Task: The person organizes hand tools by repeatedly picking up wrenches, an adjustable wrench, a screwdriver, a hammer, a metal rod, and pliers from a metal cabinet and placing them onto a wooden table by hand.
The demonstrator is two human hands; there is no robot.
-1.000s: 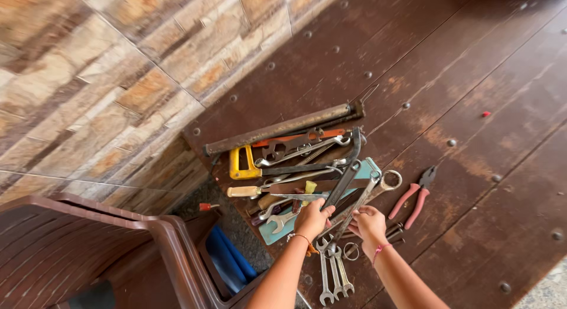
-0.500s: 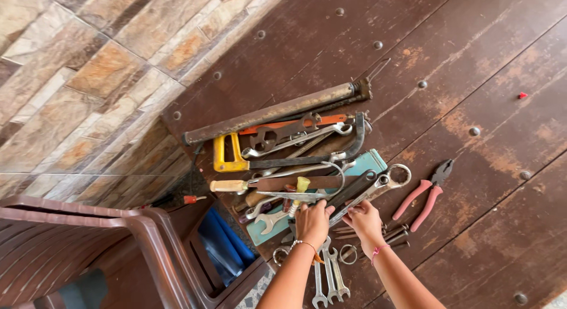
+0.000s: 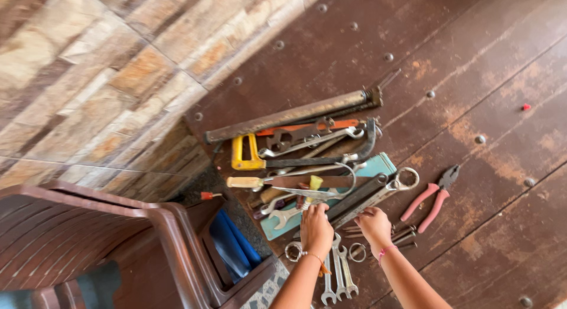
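Observation:
My left hand (image 3: 316,227) lies on a pile of hand tools, its fingers curled around the near end of a dark flat bar (image 3: 360,194). Just to its right, my right hand (image 3: 374,223) pinches the near end of a long ring wrench (image 3: 394,185). Both tools rest slanted on a teal board (image 3: 378,164). Under my wrists lie several open-ended wrenches (image 3: 336,273) and metal rings. Behind my hands are a wooden-handled tool (image 3: 243,182), a yellow-handled hacksaw (image 3: 243,155) and a long rusty tube (image 3: 295,115).
Pink-handled pliers (image 3: 434,197) lie alone to the right on the brown riveted metal surface (image 3: 472,61). A brown plastic chair (image 3: 147,238) stands at lower left with a blue object (image 3: 233,244) beside it. A stone wall (image 3: 88,79) fills the upper left. A small red piece (image 3: 525,107) lies far right.
The dark bar and the ring wrench went from steep to flatter, their far ends swinging right. Both hands drew slightly back toward me. The camera shifted.

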